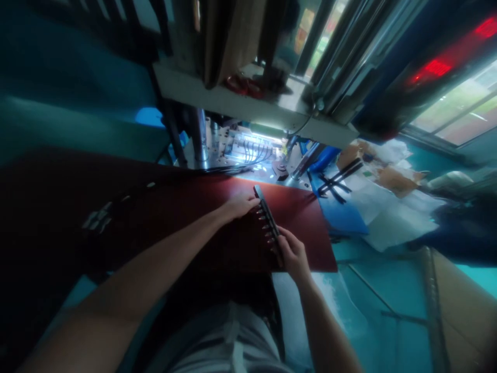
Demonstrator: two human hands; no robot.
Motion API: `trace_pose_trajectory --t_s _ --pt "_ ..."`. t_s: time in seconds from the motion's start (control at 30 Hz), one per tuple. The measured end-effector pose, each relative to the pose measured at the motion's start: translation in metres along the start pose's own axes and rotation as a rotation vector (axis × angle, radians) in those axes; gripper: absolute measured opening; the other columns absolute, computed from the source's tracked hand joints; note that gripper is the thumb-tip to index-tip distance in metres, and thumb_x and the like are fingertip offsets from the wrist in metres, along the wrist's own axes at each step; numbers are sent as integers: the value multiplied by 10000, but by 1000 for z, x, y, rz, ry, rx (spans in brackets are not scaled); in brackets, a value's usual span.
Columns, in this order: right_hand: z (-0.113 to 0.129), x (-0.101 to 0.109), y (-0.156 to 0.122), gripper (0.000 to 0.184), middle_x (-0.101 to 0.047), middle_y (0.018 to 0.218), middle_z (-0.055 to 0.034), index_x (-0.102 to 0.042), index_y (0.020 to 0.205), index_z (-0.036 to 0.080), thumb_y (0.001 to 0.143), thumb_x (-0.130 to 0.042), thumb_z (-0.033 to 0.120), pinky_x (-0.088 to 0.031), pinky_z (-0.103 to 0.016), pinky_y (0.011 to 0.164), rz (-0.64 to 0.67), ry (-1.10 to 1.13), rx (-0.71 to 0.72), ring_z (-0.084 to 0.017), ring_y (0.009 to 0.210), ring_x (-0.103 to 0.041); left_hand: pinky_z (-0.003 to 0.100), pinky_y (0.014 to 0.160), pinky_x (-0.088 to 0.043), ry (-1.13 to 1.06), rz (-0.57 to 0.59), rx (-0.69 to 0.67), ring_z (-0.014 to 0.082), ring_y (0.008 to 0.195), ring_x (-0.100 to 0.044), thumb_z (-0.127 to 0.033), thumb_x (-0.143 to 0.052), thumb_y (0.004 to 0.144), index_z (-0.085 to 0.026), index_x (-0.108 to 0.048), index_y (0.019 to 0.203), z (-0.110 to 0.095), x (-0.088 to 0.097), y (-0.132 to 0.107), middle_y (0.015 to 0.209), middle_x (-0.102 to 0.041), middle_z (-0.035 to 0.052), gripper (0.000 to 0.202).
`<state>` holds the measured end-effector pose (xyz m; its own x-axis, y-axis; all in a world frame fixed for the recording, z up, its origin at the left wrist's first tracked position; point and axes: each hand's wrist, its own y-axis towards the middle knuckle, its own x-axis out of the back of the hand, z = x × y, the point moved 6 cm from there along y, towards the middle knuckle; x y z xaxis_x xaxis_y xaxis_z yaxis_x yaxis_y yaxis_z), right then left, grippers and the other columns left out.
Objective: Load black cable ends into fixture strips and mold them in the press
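A dark narrow bar [267, 217] with a row of small pale pegs along its left side is held tilted above the reddish-brown tabletop [306, 217]. My right hand [293, 249] is closed around its near end, thumb on top. At the far end, my left hand [243, 205] has its fingers pinched together at one of the pegs; exactly what lies between the fingertips is too small to make out. Several black cables [236, 167] run from the lit metal machine bed [221, 147] onto the left part of the tabletop.
Behind the table stands a press-like machine with metal columns [200, 137] and a pale crossbeam [240, 101] carrying red-handled tools [244, 85]. Small metallic pieces [99, 217] lie at left. Right are a blue sheet [344, 215], black rods [339, 178], white plastic wrapping [399, 212] and a cardboard box [462, 311].
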<state>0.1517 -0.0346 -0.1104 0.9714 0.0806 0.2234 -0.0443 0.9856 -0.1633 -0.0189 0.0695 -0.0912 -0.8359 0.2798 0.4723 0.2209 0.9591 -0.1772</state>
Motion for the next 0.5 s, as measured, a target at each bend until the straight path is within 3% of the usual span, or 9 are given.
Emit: trace_pose_trajectory --t_s 0.03,0.1,0.17,0.23,0.3,0.37,0.5 --pt "1 0 1 462 -588 630 8 -569 1145 156 816 -490 470 -319 -202 329 6 -35 -6 -80 364 -416 262 595 -388 124 -66 -38 149 621 -509 -334 -439 787 -147 -594 699 -1 10 4 656 -561 26 258" --pt "9 -1 4 433 -626 688 -12 -550 1143 153 826 -471 437 -361 -214 373 25 -196 43 -107 423 -493 314 754 -422 366 -313 -135 210 845 -545 -288 -428 814 -132 -613 890 -6 38 8 890 -599 94 254" --pt "21 -4 5 372 -673 774 -44 -530 1158 161 865 -416 360 -422 -232 486 48 -516 132 -152 565 -600 381 891 -383 582 -552 -227 269 1050 -483 -253 -450 811 -129 -572 1057 -9 62 6 1090 -552 140 302" --pt "30 -10 4 359 -694 780 -69 -496 1199 153 902 -347 286 -428 -259 556 88 -931 188 -193 644 -647 454 953 -329 747 -663 -260 321 1162 -398 -262 -482 801 -127 -529 1143 -4 73 7 1201 -502 160 371" --pt "34 -16 3 377 -696 720 -81 -451 1242 118 915 -312 244 -407 -278 542 149 -1275 204 -226 615 -657 500 964 -297 828 -686 -234 346 1179 -375 -294 -508 792 -106 -499 1182 6 77 11 1229 -492 175 433" --pt "36 -21 3 377 -693 681 -85 -436 1244 88 910 -317 216 -385 -282 518 218 -1454 221 -241 586 -656 512 965 -282 850 -665 -196 337 1128 -420 -313 -503 800 -87 -488 1191 17 74 16 1177 -529 181 452" --pt "51 -21 30 265 -695 711 -82 -565 1031 162 904 -380 302 -372 -275 519 305 -1435 270 -236 614 -656 517 932 -285 861 -618 -170 307 1004 -487 -295 -445 831 -119 -541 1088 23 65 22 1033 -586 155 325"
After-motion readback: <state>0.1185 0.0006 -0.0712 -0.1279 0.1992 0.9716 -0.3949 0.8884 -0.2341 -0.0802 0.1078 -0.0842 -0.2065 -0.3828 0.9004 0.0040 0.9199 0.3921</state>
